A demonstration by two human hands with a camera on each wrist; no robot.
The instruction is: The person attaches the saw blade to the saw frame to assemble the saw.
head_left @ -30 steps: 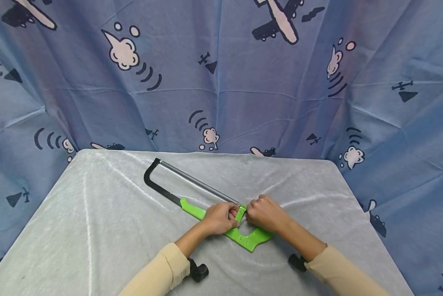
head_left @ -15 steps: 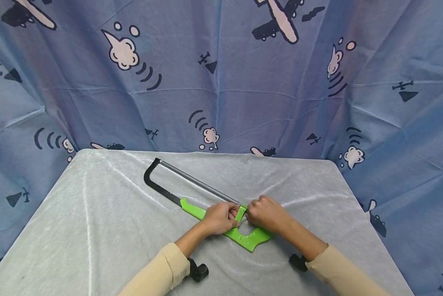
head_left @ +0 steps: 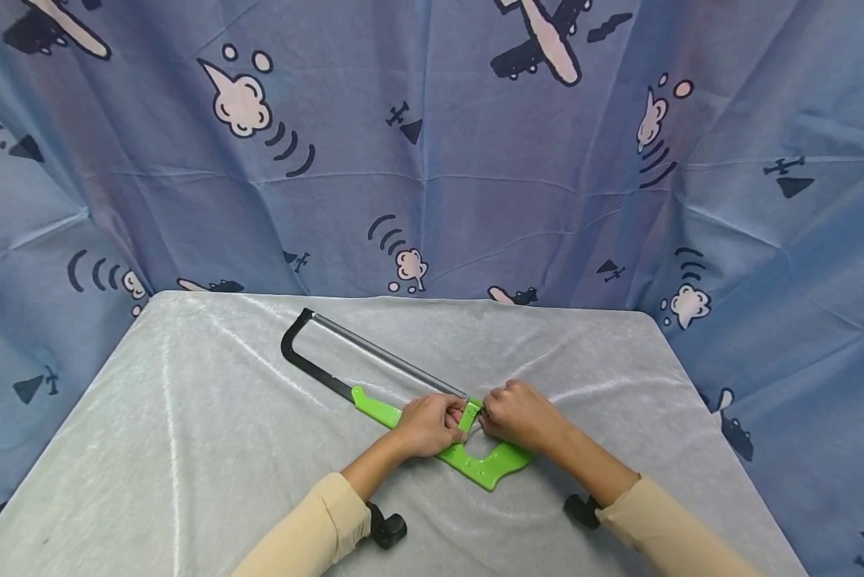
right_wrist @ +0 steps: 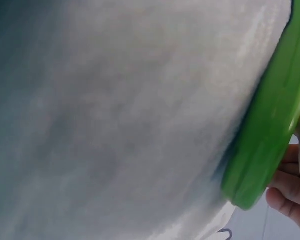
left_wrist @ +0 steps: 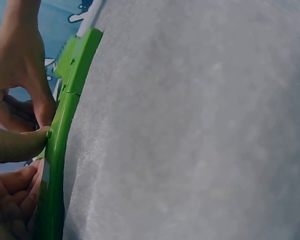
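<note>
A hacksaw (head_left: 377,410) lies on the table, its black bow frame (head_left: 309,365) pointing to the far left. Its silver blade (head_left: 389,353) runs along the far side to the green handle (head_left: 484,473). My left hand (head_left: 426,426) grips the green front bar of the handle, thumb on its near face in the left wrist view. With curled fingers my right hand (head_left: 517,417) pinches a small dark part at the blade end of that bar; the fingers mostly hide it. The green grip (right_wrist: 267,125) passes beside the right hand in the right wrist view.
A pale grey velvety cloth (head_left: 244,449) covers the table. Behind it hangs a blue curtain (head_left: 475,160) printed with planes and clouds. Black camera mounts (head_left: 387,529) are strapped under both wrists.
Almost nothing differs. The right hand and wrist have shifted very slightly at the small dark part; the hacksaw and left hand stay in place.
</note>
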